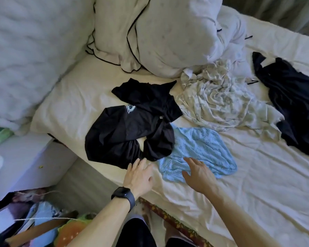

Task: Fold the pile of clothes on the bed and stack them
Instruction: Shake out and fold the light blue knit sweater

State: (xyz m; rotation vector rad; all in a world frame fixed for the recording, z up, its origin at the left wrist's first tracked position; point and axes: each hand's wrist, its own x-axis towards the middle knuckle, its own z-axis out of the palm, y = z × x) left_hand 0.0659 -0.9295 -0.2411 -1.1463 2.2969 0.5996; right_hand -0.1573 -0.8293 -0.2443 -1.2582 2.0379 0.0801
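Several garments lie loose on the white bed sheet (257, 175). A black shirt with a small white logo (125, 129) is crumpled near the bed's left edge. To its right lies a light blue knitted piece (200, 148). Behind that sits a pale crumpled patterned garment (219, 97), and a dark navy garment (296, 104) lies far right. My left hand (138, 177), with a black watch on the wrist, hovers open at the black shirt's near hem. My right hand (199, 173) is open, fingers spread, over the near edge of the blue piece. Neither hand holds anything.
White pillows with dark piping (150, 32) are heaped at the head of the bed. A rumpled duvet (21, 50) rises at the left. A white bedside surface (20, 157) and cluttered items on the floor (43, 220) lie left of the bed's edge.
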